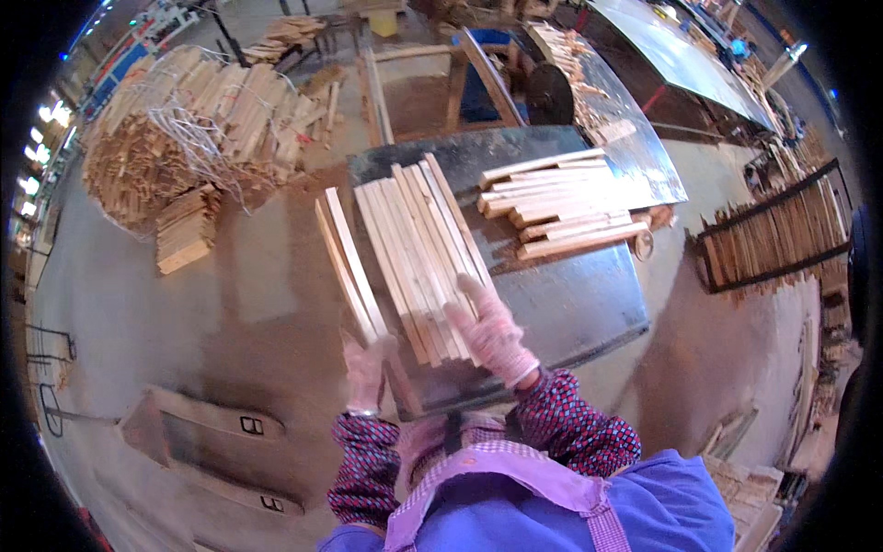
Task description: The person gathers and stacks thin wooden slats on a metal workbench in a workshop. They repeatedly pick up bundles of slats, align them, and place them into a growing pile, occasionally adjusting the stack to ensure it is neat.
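Note:
Two pale wooden strips [352,267] are in my gloved left hand [368,370], which is closed round their near ends. They slant away from me beyond the left edge of a dark metal table [579,304]. On the table lies a row of similar strips [414,262], side by side and pointing away from me. My gloved right hand [497,339] rests at the near right end of this row, fingers stretched and spread against the wood. Farther right, a second, uneven pile of strips [561,198] lies crosswise on the same table.
Beyond the table stand a wooden frame [457,87] and a dark round disc [550,94]. A large strapped bundle of strips [175,129] sits on the floor at far left. Pallet-jack forks [216,411] lie at lower left. A rack of strips [777,230] stands right.

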The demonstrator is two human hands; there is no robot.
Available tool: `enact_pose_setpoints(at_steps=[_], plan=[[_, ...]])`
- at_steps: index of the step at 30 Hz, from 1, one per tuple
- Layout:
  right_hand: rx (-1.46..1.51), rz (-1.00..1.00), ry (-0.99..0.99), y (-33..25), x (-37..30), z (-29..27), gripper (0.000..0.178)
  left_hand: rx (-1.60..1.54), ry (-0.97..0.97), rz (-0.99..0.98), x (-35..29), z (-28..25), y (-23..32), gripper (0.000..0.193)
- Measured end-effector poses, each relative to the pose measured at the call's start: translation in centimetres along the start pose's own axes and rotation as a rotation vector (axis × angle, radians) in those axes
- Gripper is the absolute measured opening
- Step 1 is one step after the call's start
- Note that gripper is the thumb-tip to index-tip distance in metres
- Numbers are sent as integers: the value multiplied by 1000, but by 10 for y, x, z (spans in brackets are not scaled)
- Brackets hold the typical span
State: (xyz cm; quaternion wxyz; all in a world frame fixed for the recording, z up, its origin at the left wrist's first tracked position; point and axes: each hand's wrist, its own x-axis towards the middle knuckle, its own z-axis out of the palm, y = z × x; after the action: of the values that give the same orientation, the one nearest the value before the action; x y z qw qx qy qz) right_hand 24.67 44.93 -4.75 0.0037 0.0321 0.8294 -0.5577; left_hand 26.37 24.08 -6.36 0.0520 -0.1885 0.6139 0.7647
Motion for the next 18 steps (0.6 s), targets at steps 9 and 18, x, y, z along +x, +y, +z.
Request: enact_pose_setpoints(at_steps=[9,18], plan=[[-75,312,127,96,8,-67,55,1512,28,27,40,9,-36,94],[-98,281,-8,57,27,-53,46,837,149,185,33,19,-45,80]])
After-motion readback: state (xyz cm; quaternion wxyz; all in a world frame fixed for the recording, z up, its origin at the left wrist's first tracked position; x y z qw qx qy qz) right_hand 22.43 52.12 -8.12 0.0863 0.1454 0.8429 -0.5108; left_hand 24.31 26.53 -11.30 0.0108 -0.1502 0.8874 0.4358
